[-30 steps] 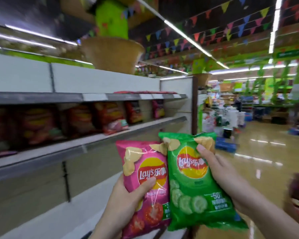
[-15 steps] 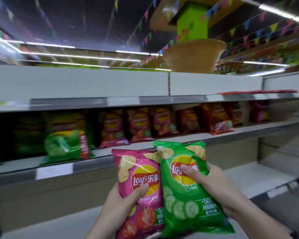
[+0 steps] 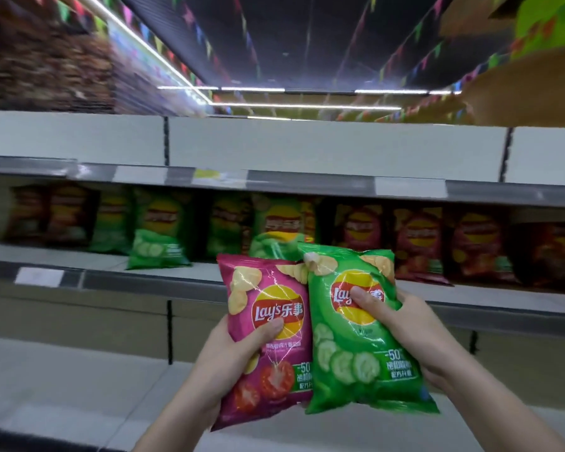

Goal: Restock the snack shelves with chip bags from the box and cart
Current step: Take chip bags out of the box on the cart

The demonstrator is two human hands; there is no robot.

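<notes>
I read two bags clearly. The pink bag (image 3: 268, 324) in my left hand (image 3: 229, 360) carries the round red-and-yellow "Lay's" logo followed by the Chinese characters 乐事; my thumb covers the logo's lower edge. A green panel at its lower right shows "-50" above small Chinese print I cannot make out. The green bag (image 3: 349, 334) in my right hand (image 3: 415, 334) bears the same logo, of which "Lay" and part of 事 show around my thumb. Its lower right reads "-50" over blurred Chinese lines. The shelf bags (image 3: 159, 236) show the same logo shape, too blurred to read. The white shelf-edge tags (image 3: 410, 187) are illegible.
</notes>
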